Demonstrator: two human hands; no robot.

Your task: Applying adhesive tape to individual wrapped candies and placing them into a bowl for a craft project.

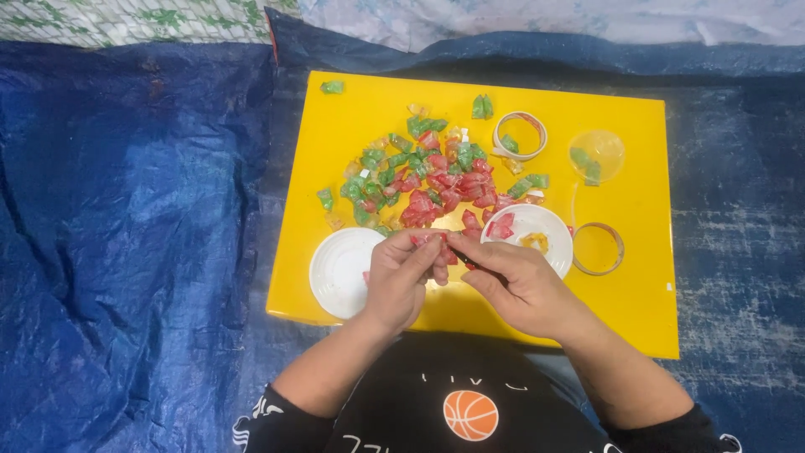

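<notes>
A heap of small wrapped candies (436,172), red and green, lies on the middle of a yellow board (637,294). My left hand (401,281) and my right hand (516,283) meet at the near edge of the heap. Both pinch one red wrapped candy (438,242) between their fingertips. An empty white bowl (340,273) sits just left of my left hand. A second white bowl (545,225) beside my right hand holds red candies and a yellowish piece.
A white ring lid (520,136) with a green candy inside, a clear round lid (597,155) and a clear ring (597,248) lie on the board's right side. A blue tarp (126,235) surrounds the board. Patterned cloth lies at the far edge.
</notes>
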